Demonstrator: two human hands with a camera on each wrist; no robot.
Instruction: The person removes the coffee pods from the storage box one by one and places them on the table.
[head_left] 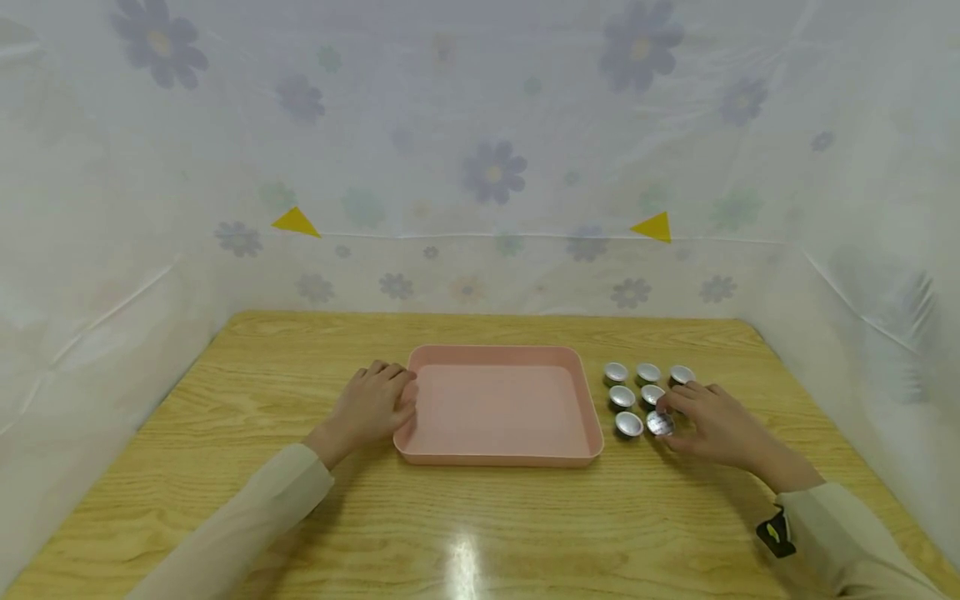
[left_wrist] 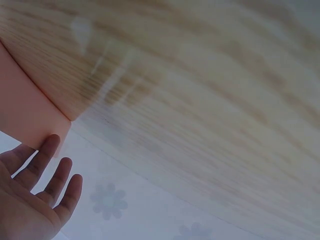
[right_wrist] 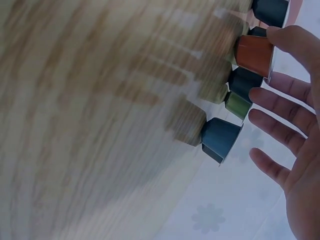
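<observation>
My right hand (head_left: 712,423) is at the near right corner of a group of coffee capsules, with thumb and fingers pinching an orange coffee capsule (right_wrist: 254,55). In the head view this capsule's foil lid (head_left: 660,424) is tilted. Beyond it, dark capsules (right_wrist: 246,82), a green one (right_wrist: 237,105) and a blue one (right_wrist: 221,134) show in the right wrist view. My left hand (head_left: 372,404) rests at the left rim of a pink tray (head_left: 498,459); its fingers (left_wrist: 49,146) are fairly straight and touch the tray wall.
Foil-lidded capsules stand in rows just right of the tray, among them one at the near left (head_left: 628,425) and one at the far left (head_left: 616,372). A flower-patterned sheet (head_left: 491,267) encloses the wooden table (head_left: 480,533) at the back and sides.
</observation>
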